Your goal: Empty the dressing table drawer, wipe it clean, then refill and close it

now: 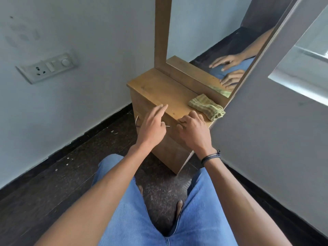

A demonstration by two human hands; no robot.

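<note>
A small wooden dressing table [159,89] with a tall mirror [221,55] stands in the room's corner. Its top drawer [142,109] is closed. A curved metal handle [136,120] shows to the left of my left hand, and the hand covers its middle. My left hand [152,126] hovers in front of the drawer with the forefinger stretched up to the top's front edge. My right hand [192,129] has bent fingers, with the tips touching the drawer front just under the top's edge. Neither hand holds anything. A folded yellow-green cloth [206,108] lies on the top at the right.
A white wall with a switch and socket plate [48,67] runs on the left, and another wall with a window sill [298,82] is close on the right. The floor [62,174] is dark stone with a few crumbs. My knees in blue jeans are right before the table.
</note>
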